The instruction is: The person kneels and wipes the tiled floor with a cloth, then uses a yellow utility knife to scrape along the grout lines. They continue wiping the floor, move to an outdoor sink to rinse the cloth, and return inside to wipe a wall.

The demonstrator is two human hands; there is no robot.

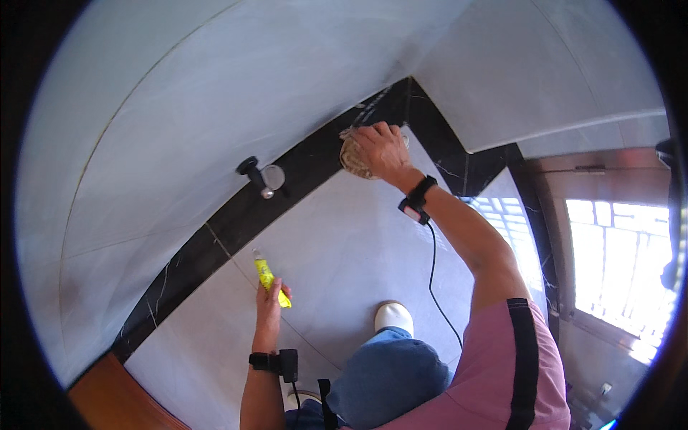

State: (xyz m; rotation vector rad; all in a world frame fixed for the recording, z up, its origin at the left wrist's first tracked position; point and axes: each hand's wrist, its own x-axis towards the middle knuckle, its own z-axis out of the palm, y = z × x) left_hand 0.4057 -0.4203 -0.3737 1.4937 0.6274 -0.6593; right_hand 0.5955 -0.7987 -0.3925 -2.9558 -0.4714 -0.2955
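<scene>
In my left hand (274,293), at the lower left of the head view, is a yellow squeeze tube (265,274) with a clear tip pointing up and away from me. My right hand (382,150) presses on a brownish patterned cloth (355,158), which lies over the inner edge of the black marble floor border (317,156) near the wall corner. Part of the cloth is hidden under my fingers. Something pale and round shows just right of those fingers; I cannot tell what it is.
A door stop (255,171) with a dark base stands near the white wall (177,134), left of my right hand. Grey tiles (322,242) cover the floor. My white shoe (394,317) is below. A barred window (618,263) is at right, a wooden panel (118,400) at lower left.
</scene>
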